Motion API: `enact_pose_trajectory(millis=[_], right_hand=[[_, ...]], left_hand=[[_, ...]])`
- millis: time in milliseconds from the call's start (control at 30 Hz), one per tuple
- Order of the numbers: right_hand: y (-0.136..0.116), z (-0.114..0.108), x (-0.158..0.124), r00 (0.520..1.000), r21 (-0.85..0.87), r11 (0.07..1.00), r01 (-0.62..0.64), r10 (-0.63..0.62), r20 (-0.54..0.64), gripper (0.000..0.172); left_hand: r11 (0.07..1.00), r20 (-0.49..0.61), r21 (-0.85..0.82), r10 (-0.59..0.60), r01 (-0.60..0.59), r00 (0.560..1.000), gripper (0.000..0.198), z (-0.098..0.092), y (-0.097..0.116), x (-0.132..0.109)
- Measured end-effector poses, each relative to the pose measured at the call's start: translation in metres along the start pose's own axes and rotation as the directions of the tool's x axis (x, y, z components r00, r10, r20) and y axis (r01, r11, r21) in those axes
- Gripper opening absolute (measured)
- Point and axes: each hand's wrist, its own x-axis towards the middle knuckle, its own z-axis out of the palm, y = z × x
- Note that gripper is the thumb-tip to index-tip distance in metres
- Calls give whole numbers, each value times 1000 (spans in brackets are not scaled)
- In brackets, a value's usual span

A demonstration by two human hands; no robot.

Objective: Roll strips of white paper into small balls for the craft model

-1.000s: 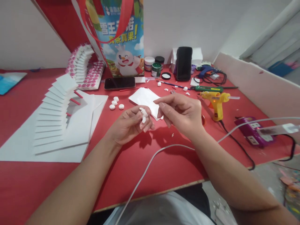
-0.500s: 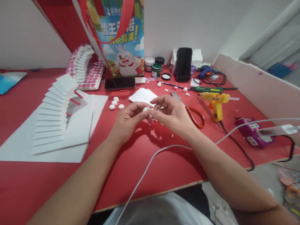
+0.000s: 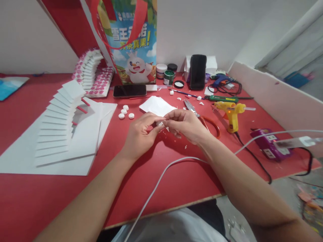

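Between thumb and fingers, my left hand (image 3: 142, 134) pinches a small white foam-like piece (image 3: 159, 124). The fingertips of my right hand (image 3: 185, 125) are closed at the right side of that same piece; most of it is hidden by the fingers. White crumbs (image 3: 186, 147) lie on the red table beneath and beside the hands. Several small rounded white pieces (image 3: 123, 111) sit to the left of my left hand. Just beyond the fingers is a stack of white sheets (image 3: 156, 105). Scissors with orange handles (image 3: 210, 126) lie right behind my right hand.
A white stepped model (image 3: 54, 124) rests on white boards at left. At right are a yellow glue gun (image 3: 232, 116) and a purple power block (image 3: 271, 144). A pale cable (image 3: 161, 181) crosses the table's front. Phones, paint jars (image 3: 168, 77) and a printed bag (image 3: 136, 43) stand behind.
My right hand has turned, its fingers now bunched closer together at the white piece. My left fingers have closed further over it. The camera view has shifted slightly.
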Motion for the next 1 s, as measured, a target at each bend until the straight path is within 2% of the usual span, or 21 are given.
enact_pose_trajectory(millis=[100,233,367,467,567,667,733,800,900,1000], right_hand=[[0,3,-1,999,-47,999,12,-13,-31,17],[-3,8,-3,997,-61,998,12,-17,-75,23],[-4,11,-5,998,-66,998,9,-13,-53,23],[-2,11,-5,995,-193,979,67,-80,-60,19],[2,8,-5,972,-409,895,176,-223,-69,13],[5,5,-5,934,-599,748,284,-357,-3,14],[5,4,-6,915,-659,676,331,-401,48,17],[4,5,-7,904,-671,652,353,-423,65,18],[2,7,-8,911,-632,704,325,-412,10,17],[2,8,-8,961,-458,867,197,-263,-84,14]], left_hand=[[999,-12,-37,-35,34,999,12,-1,1,1],[978,-4,-140,-157,155,988,12,-2,2,2],[909,50,-264,-320,322,946,16,-1,1,1],[869,85,-295,-391,398,917,25,0,0,0],[829,120,-318,-445,459,887,31,0,-2,0],[754,174,-378,-513,538,841,28,1,-3,1],[699,196,-419,-554,580,809,29,1,-3,1],[662,192,-450,-584,600,789,31,1,-2,2],[623,181,-489,-612,610,770,34,0,0,4],[566,219,-530,-627,631,747,36,0,3,7]])
